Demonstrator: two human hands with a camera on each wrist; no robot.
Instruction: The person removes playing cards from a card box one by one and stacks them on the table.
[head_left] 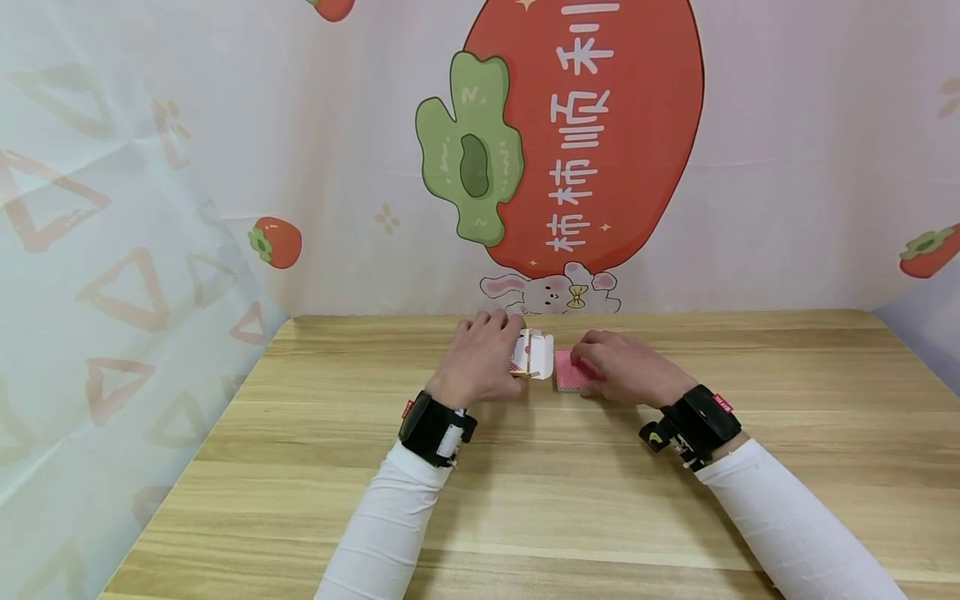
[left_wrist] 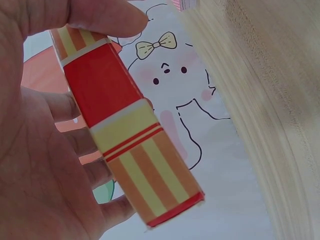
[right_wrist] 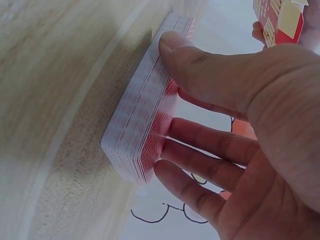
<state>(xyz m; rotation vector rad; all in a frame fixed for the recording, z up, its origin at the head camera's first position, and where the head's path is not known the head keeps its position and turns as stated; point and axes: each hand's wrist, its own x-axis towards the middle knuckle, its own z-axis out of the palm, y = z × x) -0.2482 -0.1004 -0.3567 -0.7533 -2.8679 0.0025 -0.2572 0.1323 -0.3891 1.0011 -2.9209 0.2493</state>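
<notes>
In front of you hangs a pale backdrop (head_left: 360,125), stretching from 10 to 2 o'clock. Below it runs your wood-grain bench (head_left: 300,500), its far edge meeting the cloth at 12 o'clock. The largest print on the cloth is a red fruit (head_left: 645,108) with a green leaf on its 9 o'clock side and white characters down its middle.

Your white left sleeve (head_left: 382,525) comes in from 7 o'clock and your white right sleeve (head_left: 795,517) from 5. Your left hand (head_left: 480,358) grips the card box, thumb along one side and fingers wrapped behind it. Your right hand (head_left: 633,367) holds the deck from its 3 o'clock end, thumb against the near edge, fingers bent toward the red backs. A black strapped device sits on each wrist.

The card box (left_wrist: 125,125), red with orange and yellow stripes, points its end toward 3 o'clock; whether it touches the bench, you cannot tell. The deck (head_left: 567,375) lies red side up on the bench, near the box at its 4 o'clock. Smallest is the box's white flap (head_left: 542,357), folded out just beside the deck.
</notes>
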